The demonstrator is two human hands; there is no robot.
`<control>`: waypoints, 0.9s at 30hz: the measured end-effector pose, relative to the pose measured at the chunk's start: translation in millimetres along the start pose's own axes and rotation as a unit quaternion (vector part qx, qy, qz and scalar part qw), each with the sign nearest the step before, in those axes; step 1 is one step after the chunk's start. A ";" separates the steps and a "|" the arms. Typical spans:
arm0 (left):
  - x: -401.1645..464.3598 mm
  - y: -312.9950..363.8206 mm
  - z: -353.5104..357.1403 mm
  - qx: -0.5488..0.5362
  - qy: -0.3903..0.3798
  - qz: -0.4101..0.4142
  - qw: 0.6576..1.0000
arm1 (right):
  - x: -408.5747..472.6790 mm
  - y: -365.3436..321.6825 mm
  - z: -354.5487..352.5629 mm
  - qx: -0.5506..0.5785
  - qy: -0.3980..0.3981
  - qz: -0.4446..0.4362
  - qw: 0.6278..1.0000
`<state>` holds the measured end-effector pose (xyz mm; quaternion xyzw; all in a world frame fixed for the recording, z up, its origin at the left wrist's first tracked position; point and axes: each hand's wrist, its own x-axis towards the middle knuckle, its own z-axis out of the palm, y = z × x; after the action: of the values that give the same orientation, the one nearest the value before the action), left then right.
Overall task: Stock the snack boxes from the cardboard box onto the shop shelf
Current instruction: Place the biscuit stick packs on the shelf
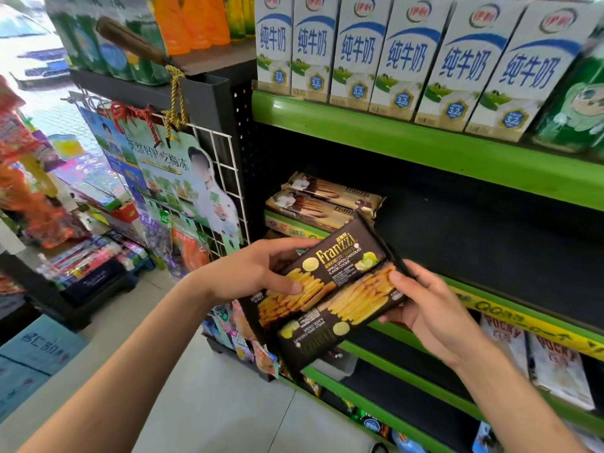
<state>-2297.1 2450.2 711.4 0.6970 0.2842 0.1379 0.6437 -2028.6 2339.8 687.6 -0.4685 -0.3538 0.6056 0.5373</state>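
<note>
Both hands grip dark snack boxes [330, 289] before the shelf [408, 142]: left hand [258, 273] on the upper one, right hand [421, 299] on the lower.

Small grocery shop. In front of me: green-edged shelves [408, 142] with a dark back, a row of identical milk cartons [402, 57] up top, stacked biscuit packs [327, 201] on the middle tier, Pocky boxes [555, 364] lower down. To my left: a wire rack [225, 178] hung with snack bags, and drink bottles [192, 21] above.
</note>
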 end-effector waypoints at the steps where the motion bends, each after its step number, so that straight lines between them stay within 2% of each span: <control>1: 0.3 0.2 0.4 0.000 -0.007 0.001 1.000 | -1.0 0.6 0.1 0.006 -0.007 0.001 1.000; 6: -1.4 5.5 -1.7 0.029 0.003 0.010 1.000 | -7.1 7.7 -1.2 0.006 -0.014 0.008 1.000; 11: -1.8 14.7 -3.9 0.056 -0.018 0.010 0.998 | -12.8 12.7 -6.1 0.023 -0.028 0.013 0.999; 27: -3.2 22.8 -0.5 0.075 -0.043 0.011 0.996 | -28.9 12.9 -5.4 0.045 -0.060 0.011 0.997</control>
<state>-2295.0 2448.5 734.3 0.7521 0.2575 0.0932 0.5995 -2028.1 2308.8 679.3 -0.4102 -0.3527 0.6536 0.5292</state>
